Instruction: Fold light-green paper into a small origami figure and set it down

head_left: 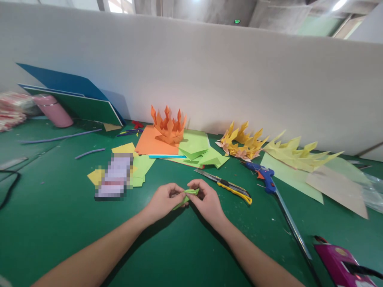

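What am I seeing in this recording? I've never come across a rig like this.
There is no machine: these are a person's bare hands. The one picture comes from a camera worn on that person's head, facing forward and down. The left hand and right hand together hold a piece of folded green paper. On the green table lie a yellow-handled knife, a blue glue gun and a pixelated, phone-like device. An orange paper crown stands on coloured sheets, with a yellow paper crown to its right.
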`<action>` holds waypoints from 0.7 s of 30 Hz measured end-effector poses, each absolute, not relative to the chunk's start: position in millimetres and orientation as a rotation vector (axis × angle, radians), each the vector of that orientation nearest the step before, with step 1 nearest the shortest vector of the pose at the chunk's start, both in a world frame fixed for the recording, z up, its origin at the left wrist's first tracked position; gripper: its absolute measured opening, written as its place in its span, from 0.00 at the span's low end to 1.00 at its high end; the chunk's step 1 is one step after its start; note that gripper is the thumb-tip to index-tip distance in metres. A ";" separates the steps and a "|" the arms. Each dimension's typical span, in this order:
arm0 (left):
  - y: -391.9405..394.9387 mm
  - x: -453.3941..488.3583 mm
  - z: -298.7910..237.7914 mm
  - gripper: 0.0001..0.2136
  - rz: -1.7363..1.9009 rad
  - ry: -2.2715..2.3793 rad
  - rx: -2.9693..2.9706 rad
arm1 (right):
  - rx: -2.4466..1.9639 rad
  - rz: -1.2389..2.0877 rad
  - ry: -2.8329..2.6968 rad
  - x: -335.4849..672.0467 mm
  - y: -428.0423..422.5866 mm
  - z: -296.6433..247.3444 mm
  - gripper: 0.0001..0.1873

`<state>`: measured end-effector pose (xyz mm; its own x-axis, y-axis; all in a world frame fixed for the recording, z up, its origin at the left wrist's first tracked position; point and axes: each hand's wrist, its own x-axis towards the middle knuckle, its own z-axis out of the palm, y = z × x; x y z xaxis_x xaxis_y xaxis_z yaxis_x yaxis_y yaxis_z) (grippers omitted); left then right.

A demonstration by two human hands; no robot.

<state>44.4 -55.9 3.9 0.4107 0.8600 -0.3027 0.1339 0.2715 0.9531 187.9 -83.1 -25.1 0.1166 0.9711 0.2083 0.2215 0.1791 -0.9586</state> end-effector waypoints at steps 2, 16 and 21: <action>-54.9 44.6 3.9 0.07 0.680 1.076 1.166 | -1.262 0.881 -1.309 190.0 -82.2 -25.1 0.11; -51.6 42.5 -3.8 0.14 0.792 1.058 1.091 | -1.194 0.508 -1.707 194.0 -85.2 -22.1 0.05; -52.0 42.8 -2.5 0.15 0.818 1.047 1.107 | -1.209 0.315 -1.829 194.0 -87.8 -23.8 0.07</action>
<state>42.8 -52.0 -2.5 0.3164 0.9158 -0.2474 -0.0184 0.2667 0.9636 194.0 -87.8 -23.8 -0.1238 0.8349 0.5363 0.6077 0.4910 -0.6242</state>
